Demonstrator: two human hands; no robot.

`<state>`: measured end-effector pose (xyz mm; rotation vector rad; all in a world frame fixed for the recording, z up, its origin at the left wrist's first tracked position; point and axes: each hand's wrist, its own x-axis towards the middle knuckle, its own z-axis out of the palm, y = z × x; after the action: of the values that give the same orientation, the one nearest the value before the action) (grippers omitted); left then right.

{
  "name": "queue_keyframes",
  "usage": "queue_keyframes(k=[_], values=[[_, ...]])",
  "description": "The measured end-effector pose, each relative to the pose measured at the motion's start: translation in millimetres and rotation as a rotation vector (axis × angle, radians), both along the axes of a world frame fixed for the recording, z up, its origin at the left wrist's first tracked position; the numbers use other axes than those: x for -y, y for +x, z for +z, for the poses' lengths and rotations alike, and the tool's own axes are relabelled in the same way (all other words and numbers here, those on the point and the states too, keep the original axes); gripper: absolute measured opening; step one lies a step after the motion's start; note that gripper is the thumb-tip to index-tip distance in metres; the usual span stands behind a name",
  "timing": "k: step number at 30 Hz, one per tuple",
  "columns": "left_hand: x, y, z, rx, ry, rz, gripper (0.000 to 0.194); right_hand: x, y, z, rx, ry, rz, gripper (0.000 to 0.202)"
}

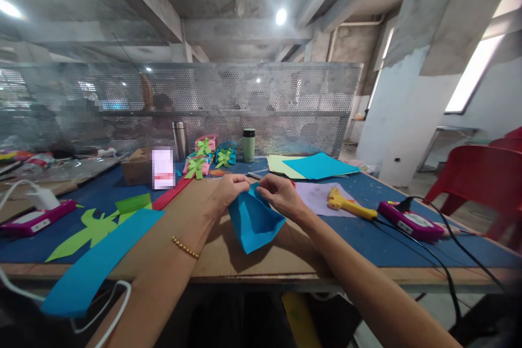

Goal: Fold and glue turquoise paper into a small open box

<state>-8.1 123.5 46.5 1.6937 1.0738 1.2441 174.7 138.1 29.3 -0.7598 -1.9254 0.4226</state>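
Observation:
A folded blue paper piece (256,223), open like a pouch toward me, hangs between my hands over brown cardboard (196,234). My left hand (230,190) pinches its upper left edge, fingers closed. On the upper right edge, the closed fingers of my right hand (281,193) grip the same paper. A long blue strip (101,255) lies left of my left forearm, beside green paper cut-outs (95,228). Right of my right hand, a yellow glue gun (353,206) rests partly on a pale purple sheet (312,196).
Blue and yellow sheets (322,166) lie at the back right. A green tumbler (248,145), a steel flask (180,140), decorated paper pieces (225,157) and a cardboard box (136,167) stand behind. Purple power strips (410,221) with cables flank the work area.

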Motion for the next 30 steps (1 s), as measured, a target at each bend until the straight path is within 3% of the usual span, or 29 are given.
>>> queue_keyframes(k=[16, 25, 30], values=[[3.1, 3.0, 5.4, 0.014, 0.081, -0.064, 0.018, 4.8, -2.2, 4.0, -0.166, -0.114, 0.134, 0.023], [1.4, 3.1, 1.3, 0.009, 0.037, -0.038, 0.020, 0.6, -3.1, -2.4, -0.113, 0.015, 0.081, 0.018], [-3.0, 0.6, -2.0, 0.045, 0.038, -0.031, 0.019, 6.0, -2.1, 1.2, -0.034, 0.201, 0.065, 0.011]])
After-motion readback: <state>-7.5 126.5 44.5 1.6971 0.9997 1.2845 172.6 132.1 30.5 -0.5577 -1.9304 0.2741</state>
